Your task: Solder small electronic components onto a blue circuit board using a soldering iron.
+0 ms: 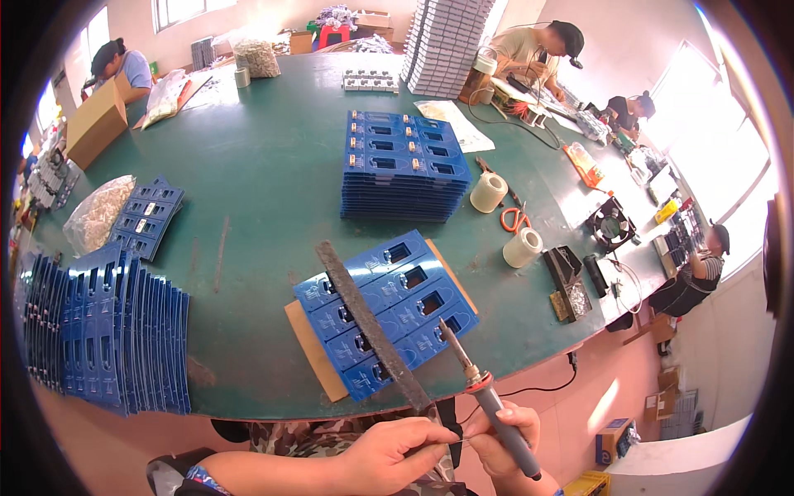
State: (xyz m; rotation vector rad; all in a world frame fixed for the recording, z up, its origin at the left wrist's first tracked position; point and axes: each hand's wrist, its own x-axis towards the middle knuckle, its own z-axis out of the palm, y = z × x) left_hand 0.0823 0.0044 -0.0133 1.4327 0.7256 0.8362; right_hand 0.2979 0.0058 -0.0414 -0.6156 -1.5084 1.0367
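My right hand (493, 455) is wrapped round the grey handle of a soldering iron (511, 434), whose metal tip points up and away over the near right part of a blue circuit board panel (389, 306). Whether the tip touches the panel I cannot tell. Beside it, my left hand (385, 455) is closed, thumb and forefinger pinching a thin wire (465, 440) that runs toward the right hand's fingers. The panel, with its rows of dark cutouts, lies tilted on a cardboard sheet (306, 347). A dark flat bar (364, 310) lies across the panel.
Blue panels are stacked ahead (405, 194) and stand in a row at left (124, 339). To the right are tape rolls (523, 247), orange-handled scissors (514, 220), a dark metal tray (567, 281) and a fan (610, 223). Other people work around the green table (265, 165).
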